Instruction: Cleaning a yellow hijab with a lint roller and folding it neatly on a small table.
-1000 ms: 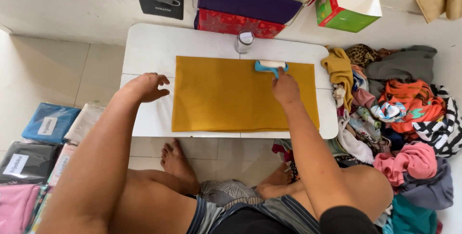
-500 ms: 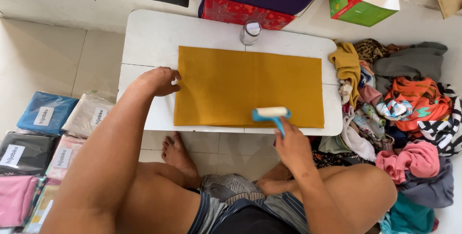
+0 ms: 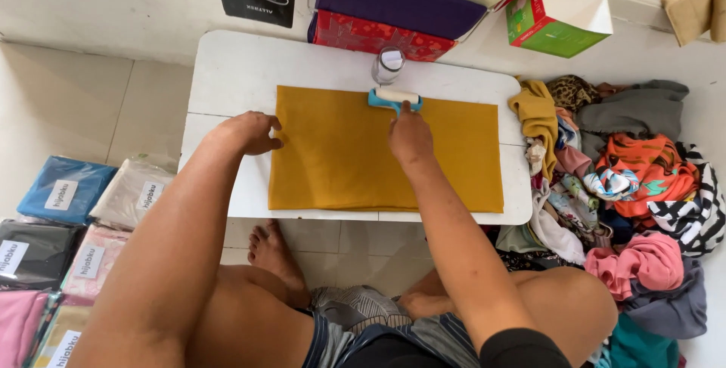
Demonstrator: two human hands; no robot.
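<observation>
One mustard-yellow cloth [image 3: 378, 152] lay spread flat on the low white desk [image 3: 227, 73], covering most of its middle and reaching the near edge. At the cloth's far edge sat a lint roller [image 3: 395, 96] with a pale drum and a blue frame, its handle running back toward the person. The right hand [image 3: 410, 137] held that handle in a closed grip, fingers wrapped around it with the forefinger stretched along the top toward the drum; the handle itself was mostly hidden under the hand. The roller pressed on the cloth just ahead of the fingertips.

The left hand [image 3: 249, 132] rested at the cloth's left edge, well to the left of the right hand's grip. Its fingers were curled loosely, tips touching the edge of the fabric and knuckles over the bare desk; whether it pinched the cloth or only pressed on it could not be told.

Just beyond the roller stood a small clear jar [image 3: 389, 64] with a light lid, near the drum. Farther beyond, off the desk, lay a red patterned box [image 3: 363, 35] with a purple one [image 3: 393, 1] on it, and a green and white carton [image 3: 556, 24] off to the right. To the right of the grip, past the desk's end, a heap of mixed clothes [image 3: 628, 179] lay on the floor. Far to the left, wrapped packets of folded fabric [image 3: 64, 190] lay in rows on the tiles.
</observation>
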